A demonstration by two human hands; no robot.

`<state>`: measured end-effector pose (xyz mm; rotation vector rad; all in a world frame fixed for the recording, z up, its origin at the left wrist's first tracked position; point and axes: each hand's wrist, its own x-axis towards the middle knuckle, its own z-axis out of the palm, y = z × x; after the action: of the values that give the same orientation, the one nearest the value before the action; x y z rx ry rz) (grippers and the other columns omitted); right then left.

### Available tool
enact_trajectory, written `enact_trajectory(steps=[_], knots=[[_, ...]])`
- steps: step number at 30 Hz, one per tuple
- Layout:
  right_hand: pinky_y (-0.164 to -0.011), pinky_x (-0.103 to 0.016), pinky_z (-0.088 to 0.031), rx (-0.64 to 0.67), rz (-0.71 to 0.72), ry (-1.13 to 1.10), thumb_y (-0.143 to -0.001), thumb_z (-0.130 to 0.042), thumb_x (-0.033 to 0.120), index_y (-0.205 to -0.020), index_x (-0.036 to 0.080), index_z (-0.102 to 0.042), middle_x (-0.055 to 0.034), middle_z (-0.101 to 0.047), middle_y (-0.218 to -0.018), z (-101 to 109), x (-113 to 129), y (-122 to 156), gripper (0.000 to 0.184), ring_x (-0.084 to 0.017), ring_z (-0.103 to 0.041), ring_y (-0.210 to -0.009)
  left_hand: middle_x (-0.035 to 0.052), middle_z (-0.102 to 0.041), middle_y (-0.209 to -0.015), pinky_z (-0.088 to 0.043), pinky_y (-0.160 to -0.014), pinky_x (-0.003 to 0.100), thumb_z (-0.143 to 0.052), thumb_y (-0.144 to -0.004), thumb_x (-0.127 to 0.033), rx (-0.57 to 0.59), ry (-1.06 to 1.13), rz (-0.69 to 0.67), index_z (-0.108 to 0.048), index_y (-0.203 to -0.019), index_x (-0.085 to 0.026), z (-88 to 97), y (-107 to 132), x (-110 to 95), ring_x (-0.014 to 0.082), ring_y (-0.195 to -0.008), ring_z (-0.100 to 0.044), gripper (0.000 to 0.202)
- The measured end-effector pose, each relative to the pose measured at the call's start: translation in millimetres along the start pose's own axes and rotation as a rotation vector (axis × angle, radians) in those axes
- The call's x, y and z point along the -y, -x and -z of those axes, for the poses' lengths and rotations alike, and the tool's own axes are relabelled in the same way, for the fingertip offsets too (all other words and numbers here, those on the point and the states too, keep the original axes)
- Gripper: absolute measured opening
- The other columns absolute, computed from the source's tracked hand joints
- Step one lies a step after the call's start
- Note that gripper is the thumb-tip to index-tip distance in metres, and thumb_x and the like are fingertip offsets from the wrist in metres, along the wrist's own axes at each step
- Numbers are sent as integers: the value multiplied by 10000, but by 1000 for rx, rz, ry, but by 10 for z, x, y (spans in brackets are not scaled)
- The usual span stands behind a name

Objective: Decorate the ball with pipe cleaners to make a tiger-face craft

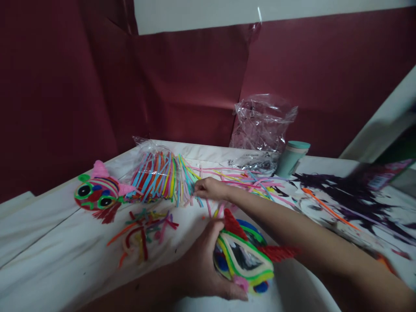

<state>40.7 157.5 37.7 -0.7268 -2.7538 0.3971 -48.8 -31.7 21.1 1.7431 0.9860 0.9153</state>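
Note:
My left hand (209, 262) is wrapped round a colourful animal head (243, 255) covered in pipe cleaners, with a dark eye patch, red pointed ears and a pink nose. Farther off, my right hand (209, 188) has its fingers closed at the loose ends of a bundle of coloured pipe cleaners (159, 175); what is between the fingertips is hidden. That bundle lies partly inside a clear plastic bag (146, 149). On the left sits a second animal head (99, 190), red with green-rimmed eyes and pink ears. Short pipe cleaner scraps (143, 234) are scattered in front of it.
Long loose pipe cleaners (234, 175) spread behind my right forearm. A crumpled clear bag (263, 125) stands at the back beside a green cylinder (293, 158). Dark purple shreds (347, 199) and an orange pipe cleaner (328, 208) lie at right. Maroon sheeting (188, 86) lines the back.

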Motion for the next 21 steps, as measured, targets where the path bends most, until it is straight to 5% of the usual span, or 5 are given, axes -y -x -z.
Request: enact_trajectory(steps=[8,21], knots=[[-540,-190,-340,17,-91,-80,-701,-621,46,-1082,134,-602,19,-595,-694,-88,-52,108,391,-104,-490,-582,85,-524,-1232,-418,-1001,433,-871,-435,-245,-27,-33,15,-409,-1276,-208,13,-18,4,284,-1121,-519,961],[-652,-245,-454,-227,36,-190,-861,-463,120,-937,125,-645,-31,-650,-753,-77,-83,71,198,-131,-572,-667,137,-468,-1274,-356,-1062,486,-869,-414,-336,-85,-280,-80,-446,-1246,-166,-21,-24,-20,328,-1194,-447,948]])
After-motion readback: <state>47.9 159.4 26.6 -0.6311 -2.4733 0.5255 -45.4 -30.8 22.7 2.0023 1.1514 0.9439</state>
